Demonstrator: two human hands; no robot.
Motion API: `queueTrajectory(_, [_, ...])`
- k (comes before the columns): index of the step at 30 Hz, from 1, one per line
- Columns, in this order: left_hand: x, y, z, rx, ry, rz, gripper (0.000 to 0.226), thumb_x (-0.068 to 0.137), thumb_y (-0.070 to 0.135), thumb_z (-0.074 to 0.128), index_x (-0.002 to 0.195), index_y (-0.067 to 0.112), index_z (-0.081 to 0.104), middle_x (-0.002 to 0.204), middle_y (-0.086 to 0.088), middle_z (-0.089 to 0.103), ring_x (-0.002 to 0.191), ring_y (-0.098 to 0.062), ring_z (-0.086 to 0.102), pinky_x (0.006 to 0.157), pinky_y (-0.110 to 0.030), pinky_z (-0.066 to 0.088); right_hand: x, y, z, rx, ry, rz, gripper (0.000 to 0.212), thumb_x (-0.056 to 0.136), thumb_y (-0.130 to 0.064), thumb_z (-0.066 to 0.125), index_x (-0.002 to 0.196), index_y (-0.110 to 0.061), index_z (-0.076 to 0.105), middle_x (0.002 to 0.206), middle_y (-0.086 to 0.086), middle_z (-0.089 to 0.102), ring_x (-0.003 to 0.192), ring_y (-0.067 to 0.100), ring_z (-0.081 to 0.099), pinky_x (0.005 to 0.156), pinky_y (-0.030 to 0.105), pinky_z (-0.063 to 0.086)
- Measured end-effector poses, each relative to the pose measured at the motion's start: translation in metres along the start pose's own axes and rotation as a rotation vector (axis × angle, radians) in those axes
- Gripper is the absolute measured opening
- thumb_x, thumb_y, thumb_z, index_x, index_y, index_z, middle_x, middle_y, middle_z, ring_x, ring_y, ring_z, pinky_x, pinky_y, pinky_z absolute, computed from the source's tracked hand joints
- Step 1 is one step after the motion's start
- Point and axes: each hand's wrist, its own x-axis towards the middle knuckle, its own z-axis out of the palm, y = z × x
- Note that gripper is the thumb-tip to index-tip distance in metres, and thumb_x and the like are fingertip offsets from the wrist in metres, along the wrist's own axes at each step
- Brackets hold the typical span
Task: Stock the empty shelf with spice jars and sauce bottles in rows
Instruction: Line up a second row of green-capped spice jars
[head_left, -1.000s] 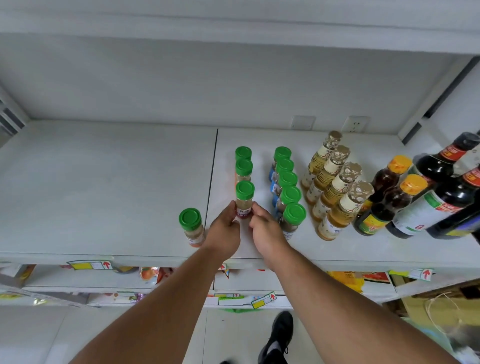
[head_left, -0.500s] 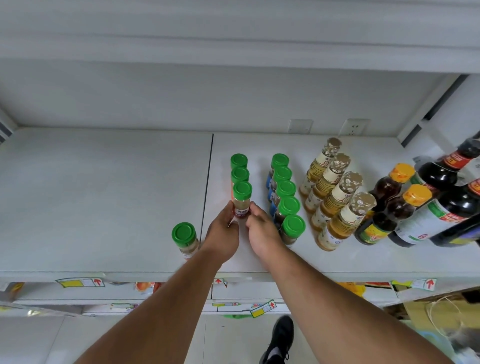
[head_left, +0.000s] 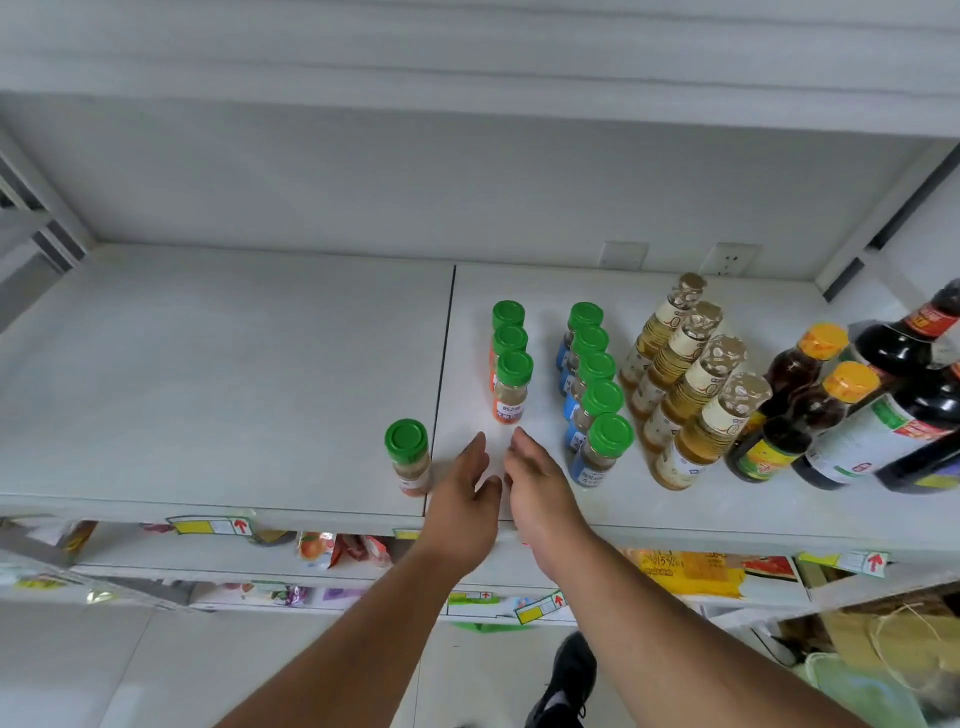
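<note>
Both hands, left (head_left: 464, 496) & right (head_left: 537, 493), fingers loosely spread, holding nothing, sit near lone jar (head_left: 409, 457) by shelf (head_left: 208, 389) edge; careless reach could knock it off.

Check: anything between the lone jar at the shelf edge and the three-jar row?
Only bare shelf between the lone jar and the three-jar row, per head view.

1 head view, close, looking down onto shelf (head_left: 208, 374)
</note>
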Motion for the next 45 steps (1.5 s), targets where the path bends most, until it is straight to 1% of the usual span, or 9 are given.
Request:
queueTrajectory(4, [-0.038,-0.015,-0.017,-0.013,-0.015,0.015,0.057,0.102,0.005,0.049,0.156,0.022,0.038,0.149,0.010,0.047,0.142,-0.003,0.041,0.109,-0.015,0.033,-0.020,0.013,0.017,-0.065,-0.051,-0.020,0.043,0.106,-0.016,0.045,0.144,-0.032,0.054,0.132,-0.017,0.054,0.124,0.006,0.051,0.111,0.030,0.041])
queueTrajectory(8, [-0.073,-0.030,-0.044,0.042,0.137,0.013,0.048,0.099,0.002,0.050,0.143,0.022,0.056,0.135,0.011,0.063,0.127,-0.005,0.057,0.105,-0.021,0.042,-0.032,0.017,0.031,-0.206,-0.129,-0.030,0.036,0.100,-0.010,0.041,0.081,-0.040,0.046,0.081,-0.020,0.042,0.074,-0.002,0.039,0.062,0.014,0.033])
queueTrajectory(12, [-0.076,-0.026,-0.075,0.012,0.444,-0.007,0.043,0.098,0.001,0.050,0.133,0.023,0.061,0.120,0.009,0.068,0.117,-0.013,0.064,0.096,-0.027,0.049,-0.041,0.009,0.041,-0.225,-0.188,-0.037,0.034,0.108,-0.018,0.038,0.129,-0.036,0.059,0.119,-0.014,0.056,0.099,0.005,0.054,0.076,0.017,0.042])
queueTrajectory(18, [-0.045,0.003,-0.093,0.109,0.158,-0.137,0.073,0.096,0.001,0.046,0.160,0.032,0.029,0.160,0.001,0.041,0.138,-0.019,0.050,0.106,-0.025,0.045,-0.043,0.004,0.058,-0.291,-0.251,-0.020,0.043,0.096,-0.022,0.037,0.127,-0.037,0.062,0.125,-0.011,0.068,0.117,0.016,0.061,0.110,0.047,0.047])
queueTrajectory(22, [-0.041,0.004,-0.085,0.139,0.038,-0.072,0.076,0.089,-0.005,0.043,0.156,0.031,0.038,0.144,0.010,0.055,0.092,0.006,0.057,0.060,0.006,0.038,-0.044,-0.001,0.056,-0.251,-0.245,-0.025,0.046,0.095,-0.011,0.039,0.119,-0.037,0.068,0.120,-0.012,0.071,0.116,0.014,0.063,0.109,0.041,0.048])
queueTrajectory(27, [-0.045,0.000,-0.064,0.132,-0.024,-0.037,0.077,0.087,-0.008,0.043,0.152,0.034,0.044,0.139,0.017,0.055,0.127,-0.002,0.052,0.081,0.002,0.034,-0.042,0.001,0.032,-0.207,-0.181,-0.045,0.051,0.091,-0.005,0.039,0.111,-0.039,0.071,0.113,-0.014,0.074,0.113,0.010,0.063,0.109,0.039,0.047])
queueTrajectory(31, [-0.046,0.005,-0.049,0.098,-0.066,-0.046,0.075,0.091,-0.008,0.042,0.151,0.038,0.044,0.133,0.018,0.054,0.110,0.002,0.058,0.073,-0.006,0.045,-0.039,0.001,0.012,-0.179,-0.131,-0.037,0.051,0.092,0.000,0.038,0.107,-0.036,0.071,0.112,-0.011,0.074,0.109,0.011,0.062,0.100,0.033,0.049])
queueTrajectory(40, [-0.033,0.003,-0.033,0.127,-0.082,-0.061,0.064,0.098,0.000,0.046,0.155,0.028,0.041,0.150,0.009,0.051,0.139,-0.006,0.046,0.104,-0.019,0.037,-0.030,0.009,-0.012,-0.151,-0.077,-0.049,0.042,0.092,-0.011,0.040,0.117,-0.029,0.069,0.110,-0.010,0.072,0.103,0.016,0.060,0.094,0.032,0.046])
queueTrajectory(45, [-0.028,0.004,-0.032,0.142,-0.068,-0.059,0.060,0.100,0.003,0.046,0.154,0.029,0.042,0.150,0.006,0.052,0.139,-0.010,0.048,0.106,-0.021,0.034,-0.032,0.017,-0.017,-0.082,-0.031,-0.006,0.046,0.102,-0.013,0.046,0.145,-0.025,0.057,0.144,-0.010,0.059,0.132,0.012,0.052,0.114,0.032,0.037])
